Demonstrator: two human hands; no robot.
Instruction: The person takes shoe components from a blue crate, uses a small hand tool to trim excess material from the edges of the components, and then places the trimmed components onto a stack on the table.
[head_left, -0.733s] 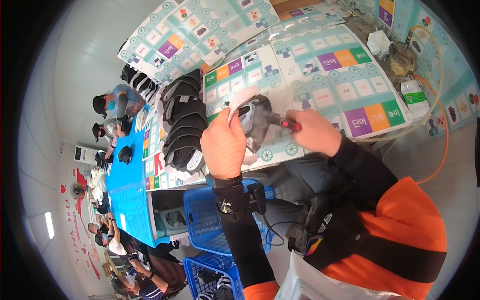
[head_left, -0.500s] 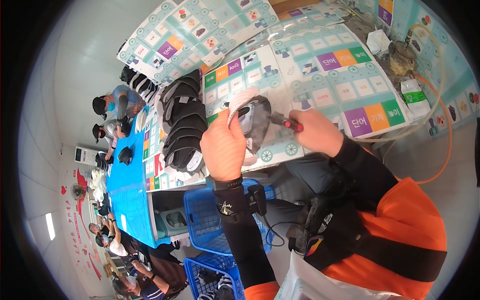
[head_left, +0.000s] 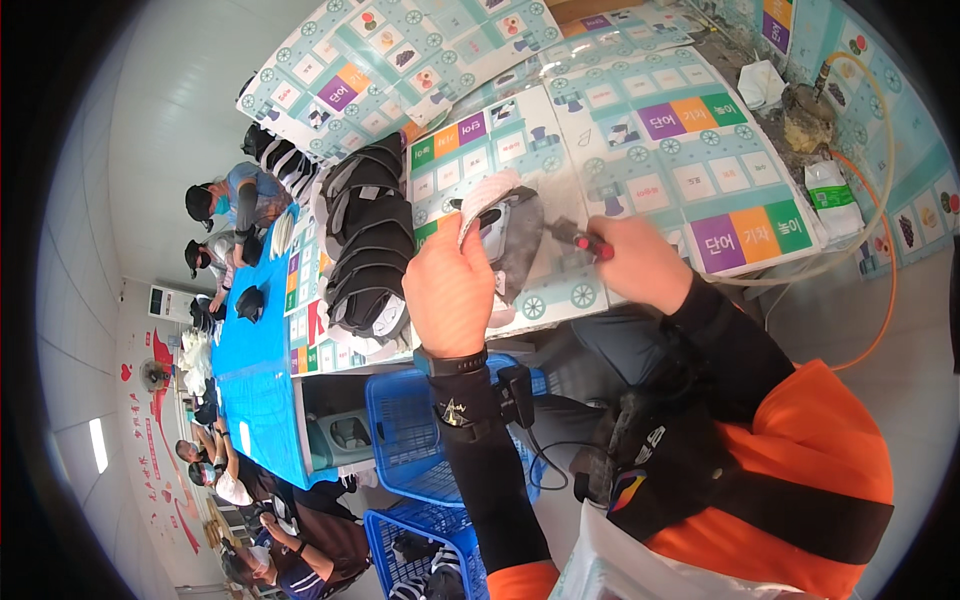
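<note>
My left hand [head_left: 450,292] pinches the pale edge of a dark grey cap [head_left: 526,245] in the middle of the table. The cap is tilted, with its inside partly showing. Just to its right, my right hand [head_left: 645,264] is closed around a short dark nozzle-like tool [head_left: 578,238] with red parts. The tool's tip points left at the cap, with a small gap between them. A grey haze blurs the cap's right side. Several dark caps [head_left: 368,245] lie nested in a row left of my left hand.
Patterned sheets [head_left: 665,180] cover the table. A pale hose [head_left: 885,110] and an orange hose [head_left: 893,270] curve down at right, near a white-and-green packet [head_left: 832,195]. Blue baskets [head_left: 400,440] stand below the table edge. Several people work along a blue-covered table [head_left: 255,370] at left.
The tool and my right hand have shifted slightly right, away from the cap. My left hand keeps its hold, and the cap has barely moved. The whole view has shifted slightly.
</note>
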